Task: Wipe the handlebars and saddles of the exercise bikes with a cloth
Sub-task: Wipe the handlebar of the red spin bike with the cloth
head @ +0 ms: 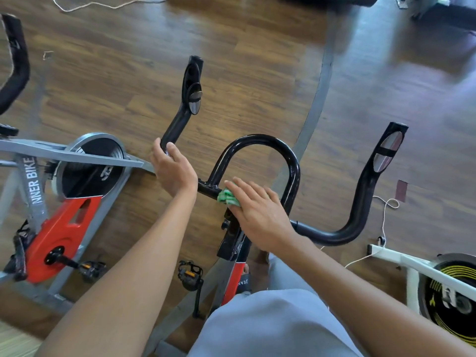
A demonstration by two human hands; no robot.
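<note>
A brown wood-plank floor [244,47] is recorded beneath three exercise machines: a grey-framed bike with a red chain guard [59,228] to the left, a white-framed bike with a yellow-striped black flywheel [443,287] to the right, and between them the bike being serviced, of which the glossy black tubular handlebar [293,171] with its central loop and two upswept horn grips is chiefly visible. The handlebar's crossbar is seen to run left to right across the view, its long axis roughly level with both wrists. The left hand [172,168] is found clenched around the base of the left horn, evidently to steady the bar. The right hand [257,212] is laid with fingers extended over a crumpled green-and-white cloth [228,198], which is pressed down onto the crossbar just left of the stem. The cloth is thus nearer the right hand, with unwiped tube extending rightward toward the far horn; a stroke along that axis is judged the likely next requirement. No saddle of this bike is in view
</note>
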